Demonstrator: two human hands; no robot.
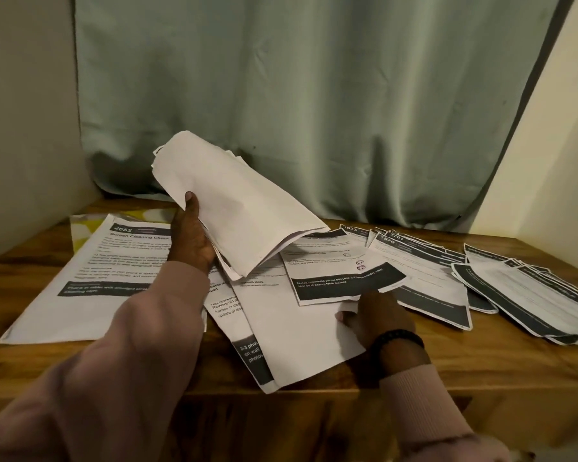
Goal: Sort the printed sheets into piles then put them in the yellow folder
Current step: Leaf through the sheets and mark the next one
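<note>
My left hand (191, 235) grips a curled bundle of printed sheets (234, 201), blank backs up, lifted above the table. My right hand (377, 318) pinches the lower edge of a small sheet with a black band (341, 271), which lies over larger sheets (297, 331) in the middle. A big sheet headed 2652 (90, 281) lies at the left. Under its far end shows a corner of the yellow patterned folder (80, 228). Two fanned piles of sheets lie at the right, one nearer the middle (424, 281) and one by the table's edge (528, 301).
The wooden table (447, 368) stands in a corner. A pale green curtain (314, 95) hangs behind it, with walls at left and right. The table's front edge runs just below the middle sheets. A black band is on my right wrist.
</note>
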